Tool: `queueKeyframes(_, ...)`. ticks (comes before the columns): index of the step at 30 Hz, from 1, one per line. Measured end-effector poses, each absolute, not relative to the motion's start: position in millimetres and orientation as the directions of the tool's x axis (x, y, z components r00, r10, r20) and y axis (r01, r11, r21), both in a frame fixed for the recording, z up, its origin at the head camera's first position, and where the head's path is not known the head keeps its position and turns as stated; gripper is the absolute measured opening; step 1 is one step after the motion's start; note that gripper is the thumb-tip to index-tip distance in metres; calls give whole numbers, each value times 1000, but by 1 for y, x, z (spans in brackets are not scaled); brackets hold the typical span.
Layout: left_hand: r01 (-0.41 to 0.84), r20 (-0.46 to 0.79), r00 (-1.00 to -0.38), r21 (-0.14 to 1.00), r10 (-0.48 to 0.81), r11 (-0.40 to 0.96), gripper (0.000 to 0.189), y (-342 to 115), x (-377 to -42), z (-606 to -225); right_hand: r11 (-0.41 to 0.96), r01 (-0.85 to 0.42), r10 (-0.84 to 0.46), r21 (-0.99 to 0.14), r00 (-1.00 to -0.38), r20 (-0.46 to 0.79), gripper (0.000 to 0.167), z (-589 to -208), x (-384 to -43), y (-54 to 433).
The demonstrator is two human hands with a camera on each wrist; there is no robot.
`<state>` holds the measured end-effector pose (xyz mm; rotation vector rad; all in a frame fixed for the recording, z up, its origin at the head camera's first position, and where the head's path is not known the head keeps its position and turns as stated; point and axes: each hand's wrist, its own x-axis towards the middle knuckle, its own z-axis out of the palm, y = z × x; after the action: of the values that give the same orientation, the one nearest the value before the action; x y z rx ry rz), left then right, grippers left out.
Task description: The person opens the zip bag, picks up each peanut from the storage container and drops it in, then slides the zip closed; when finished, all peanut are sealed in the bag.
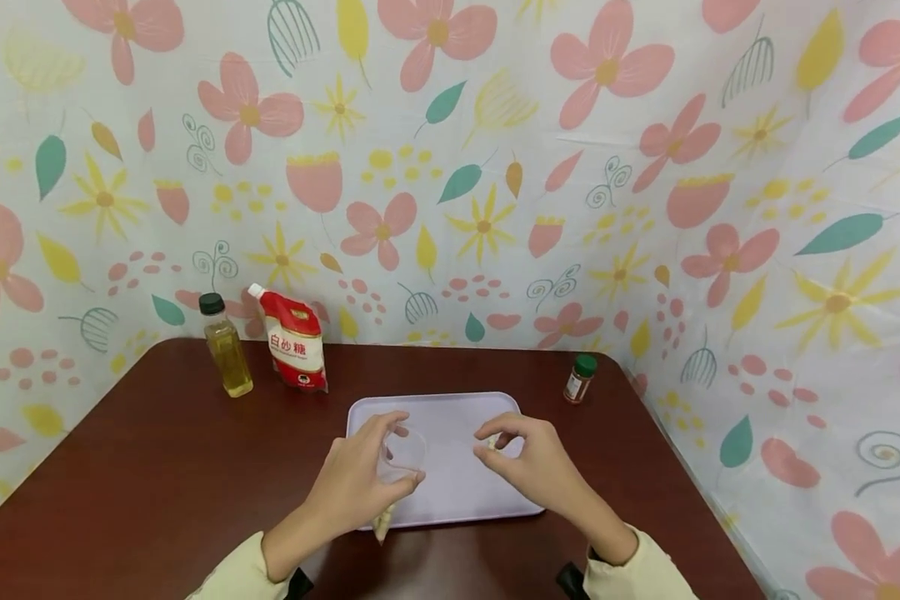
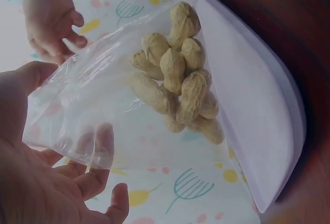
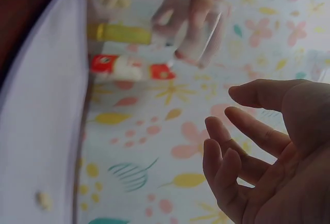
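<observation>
My left hand (image 1: 360, 475) holds a clear plastic bag (image 2: 93, 100) at its mouth, which spans from the thumb to the fingers. Several unshelled peanuts (image 2: 172, 69) lie together in the bag's bottom end, which hangs at the tray's near left edge in the head view. My right hand (image 1: 528, 458) is over the right part of the tray (image 1: 450, 492), apart from the bag. Its fingers are loosely bent, with nothing between them in the right wrist view. A single peanut (image 3: 44, 200) lies on the tray.
At the back left of the dark brown table (image 1: 135, 467) stand an oil bottle (image 1: 228, 350) with a dark cap and a red and white sugar pouch (image 1: 294, 342). A small green-capped jar (image 1: 580, 379) stands at the back right. Floral cloth (image 1: 450, 250) hangs behind and along the right.
</observation>
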<state>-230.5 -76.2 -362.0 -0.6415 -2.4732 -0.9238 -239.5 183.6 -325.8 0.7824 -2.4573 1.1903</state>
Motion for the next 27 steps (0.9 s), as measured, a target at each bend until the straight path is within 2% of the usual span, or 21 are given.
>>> queueKeyframes(5,544,528,-806,483,267,686,71,-72,-235,-362,571,-514,-320,-640,-857,404,17,-335,-256,202)
queueKeyframes(12,537,533,-806,478,256,695,71,-70,-239,-360,621,-487,-389,-615,-872,298,17,-355,-285,220)
queueKeyframes(15,537,534,-805,470,258,701,71,-70,-241,-359,657,-437,-384,-614,-895,226,19,-363,-296,223)
queueKeyframes(20,534,541,-804,473,248,701,69,-70,-244,-357,758,-346,-343,-553,-932,113,21,-378,-313,222)
queueKeyframes(27,548,547,-801,503,244,668,69,-69,-247,-356,779,-381,-385,-498,-918,100,23,-392,-329,221)
